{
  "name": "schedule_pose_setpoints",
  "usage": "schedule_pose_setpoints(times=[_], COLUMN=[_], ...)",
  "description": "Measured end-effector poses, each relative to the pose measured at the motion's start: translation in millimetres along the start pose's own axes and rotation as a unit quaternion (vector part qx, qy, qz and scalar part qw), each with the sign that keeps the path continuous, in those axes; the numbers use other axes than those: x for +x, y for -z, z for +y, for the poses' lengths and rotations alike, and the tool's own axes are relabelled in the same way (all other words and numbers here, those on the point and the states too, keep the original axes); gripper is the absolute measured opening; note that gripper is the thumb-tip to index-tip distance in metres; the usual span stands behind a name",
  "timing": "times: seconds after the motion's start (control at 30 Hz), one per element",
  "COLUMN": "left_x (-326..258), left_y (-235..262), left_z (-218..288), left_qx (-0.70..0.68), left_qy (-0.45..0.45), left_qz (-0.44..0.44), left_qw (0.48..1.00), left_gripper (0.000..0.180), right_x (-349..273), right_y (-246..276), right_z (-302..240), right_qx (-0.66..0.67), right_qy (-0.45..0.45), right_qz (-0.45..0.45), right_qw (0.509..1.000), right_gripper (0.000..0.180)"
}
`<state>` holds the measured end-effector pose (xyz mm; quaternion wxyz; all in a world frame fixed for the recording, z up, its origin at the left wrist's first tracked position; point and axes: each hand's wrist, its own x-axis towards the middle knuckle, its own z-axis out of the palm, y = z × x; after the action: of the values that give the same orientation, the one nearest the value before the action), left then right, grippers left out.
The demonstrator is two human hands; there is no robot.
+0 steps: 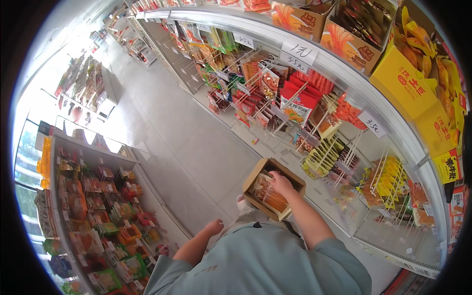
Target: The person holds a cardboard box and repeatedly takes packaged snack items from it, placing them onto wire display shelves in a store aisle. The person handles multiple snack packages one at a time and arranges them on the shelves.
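In front of my body, toward the right, is an open brown cardboard box [257,170] with clear-wrapped packets [272,199] of brown food inside. My right hand [281,184] reaches over the box's right wall, its fingers closed on the upper part of a packet. What bears the box's weight is hidden. My left hand [214,227] hangs low by my left side, fingers curled in, apart from the box, and no object shows in it.
Along the right runs a white shelf unit [268,142] with snack packets [300,101] on wire hooks. Yellow boxes [403,73] stand on its top ledge. A lower rack [105,211] of packaged snacks stands left, with a grey tiled floor [172,132] between them.
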<state>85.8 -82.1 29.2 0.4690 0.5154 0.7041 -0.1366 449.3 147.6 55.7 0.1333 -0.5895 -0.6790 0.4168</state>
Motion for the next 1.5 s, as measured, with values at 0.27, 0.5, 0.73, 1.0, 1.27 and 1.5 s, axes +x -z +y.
schedule_pose_setpoints(times=[0.27,0.5,0.73,1.0,1.27,1.5], left_x=[-3.8,-19.0,-36.9,-42.1,-11.9,14.0], left_y=[-20.6,-43.8,-64.7,-82.8,-69.1,-50.6], left_z=[1.0,48.6,55.2,59.2,63.1,71.2], left_qx=[-0.021,-0.06,-0.051,-0.061,-0.063,-0.03], left_qy=[-0.002,0.004,0.018,0.031,0.005,-0.023], left_qz=[0.001,-0.014,-0.025,-0.009,-0.027,-0.011], left_qw=[1.0,0.998,0.998,0.998,0.998,0.999], left_gripper=[0.045,0.044,0.051,0.047,0.049,0.046], right_x=[18.3,52.2,67.8,50.6,-13.8,-79.3], right_y=[70.4,194.7,238.3,224.0,168.9,128.1], right_z=[61.8,106.9,87.9,61.2,23.7,-40.8], right_qx=[-0.035,0.15,0.102,0.074,0.123,0.142], right_qy=[0.079,-0.048,-0.026,-0.009,0.101,0.18], right_qz=[0.289,0.44,0.449,0.39,0.291,0.22], right_qw=[0.953,0.884,0.887,0.918,0.943,0.948], right_gripper=[0.031,0.04,0.036,0.026,0.018,0.019])
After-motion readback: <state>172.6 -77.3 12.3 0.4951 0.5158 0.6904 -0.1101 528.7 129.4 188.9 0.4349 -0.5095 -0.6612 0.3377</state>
